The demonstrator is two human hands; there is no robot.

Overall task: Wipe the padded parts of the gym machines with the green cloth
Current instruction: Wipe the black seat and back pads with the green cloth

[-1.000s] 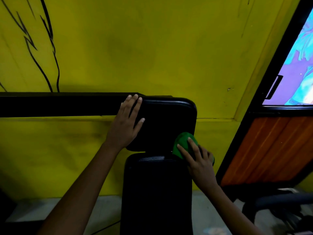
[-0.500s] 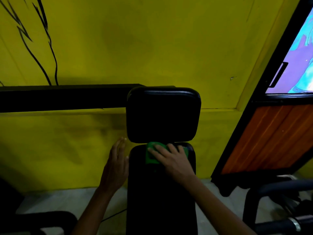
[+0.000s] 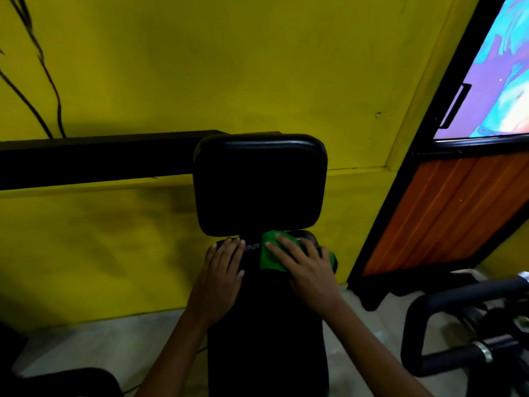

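Note:
A black padded bench point(image 3: 266, 333) runs away from me, with a square black head pad point(image 3: 260, 184) standing upright at its far end. The green cloth point(image 3: 270, 255) lies on the far end of the long pad, just below the head pad. My right hand point(image 3: 306, 267) presses flat on the cloth with fingers spread. My left hand point(image 3: 221, 270) rests on the pad's far left corner, fingers straight, beside the cloth and holding nothing.
A yellow wall stands close behind the bench, with a black horizontal bar point(image 3: 94, 160) at the left. A black-framed door with an orange wooden panel point(image 3: 446, 207) is at the right. Black machine handles point(image 3: 469, 330) stand at the lower right.
My left hand came down from the head pad's left edge onto the long pad's far left corner. My right hand slid the cloth from the right edge onto the long pad's far end.

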